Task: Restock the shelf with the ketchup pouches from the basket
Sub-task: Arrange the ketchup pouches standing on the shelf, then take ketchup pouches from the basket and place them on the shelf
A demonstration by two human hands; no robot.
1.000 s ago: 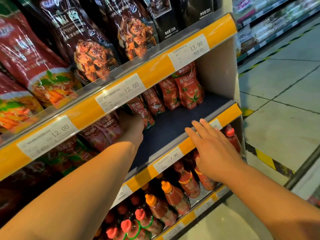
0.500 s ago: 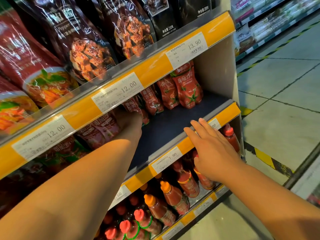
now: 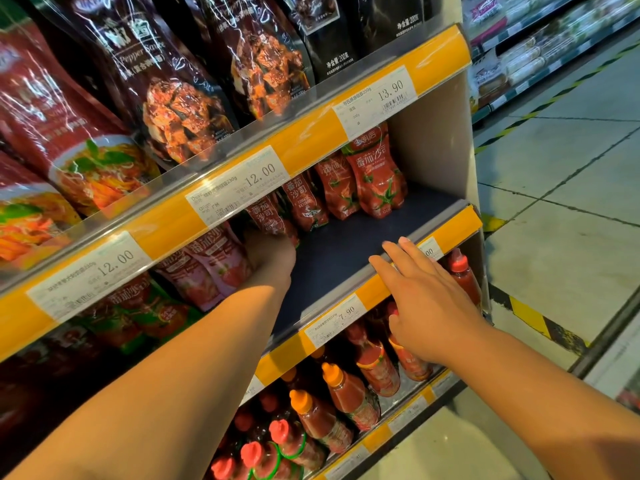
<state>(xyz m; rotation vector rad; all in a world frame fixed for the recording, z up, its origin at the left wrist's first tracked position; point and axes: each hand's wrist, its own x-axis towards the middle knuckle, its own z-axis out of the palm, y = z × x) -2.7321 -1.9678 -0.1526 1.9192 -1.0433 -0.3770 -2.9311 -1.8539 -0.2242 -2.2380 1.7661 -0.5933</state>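
Just beyond left hand: ketchup pouches.

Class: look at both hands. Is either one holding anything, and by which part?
The right hand holds nothing; its fingers rest on the shelf edge. The left hand reaches among the ketchup pouches, its fingers hidden, so a hold cannot be told.
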